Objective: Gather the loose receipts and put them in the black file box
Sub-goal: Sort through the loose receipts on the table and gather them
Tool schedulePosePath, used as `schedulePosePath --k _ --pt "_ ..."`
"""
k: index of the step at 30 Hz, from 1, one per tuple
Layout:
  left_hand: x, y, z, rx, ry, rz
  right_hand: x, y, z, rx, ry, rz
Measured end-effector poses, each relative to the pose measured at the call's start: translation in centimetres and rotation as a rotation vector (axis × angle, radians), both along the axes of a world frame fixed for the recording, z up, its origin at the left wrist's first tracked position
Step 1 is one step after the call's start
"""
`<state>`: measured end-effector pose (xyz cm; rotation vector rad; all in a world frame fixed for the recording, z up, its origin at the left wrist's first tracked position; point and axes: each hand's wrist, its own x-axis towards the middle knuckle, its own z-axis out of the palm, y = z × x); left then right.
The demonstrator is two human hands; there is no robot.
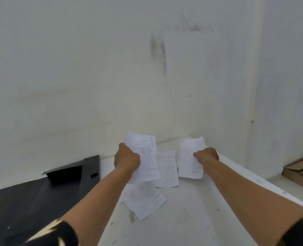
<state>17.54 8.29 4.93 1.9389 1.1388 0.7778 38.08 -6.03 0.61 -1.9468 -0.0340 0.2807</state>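
Observation:
My left hand (126, 159) grips a bunch of white receipts (144, 157) held upright above the white table (191, 215). My right hand (207, 156) is closed on a second bunch of receipts (189, 160) a little to the right. Between the two hands one loose receipt (167, 169) lies flat on the table. Nearer to me lie more loose receipts (144, 199), partly overlapping. The black file box (87, 172) stands at the left against the wall, its dark flap (23, 201) spread toward me.
A white wall rises directly behind the table. The table's right edge runs diagonally from the far corner toward me. Beyond that edge, at the far right, lies flattened brown cardboard (301, 170) on a lower surface.

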Motion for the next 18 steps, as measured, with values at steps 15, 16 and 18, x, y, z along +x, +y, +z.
schedulePosePath --k 15,16,18 --pt "-6.5 1.3 -5.5 -0.213 -0.345 0.138 -8.8 3.0 2.1 0.094 0.006 0.347" --pt "-7.0 1.4 -5.7 -0.217 -0.36 0.179 -9.5 3.4 1.7 0.05 0.032 0.427" --pt "-8.1 1.6 -5.7 -0.178 -0.364 0.259 -10.5 4.4 0.6 -0.061 0.014 0.535"
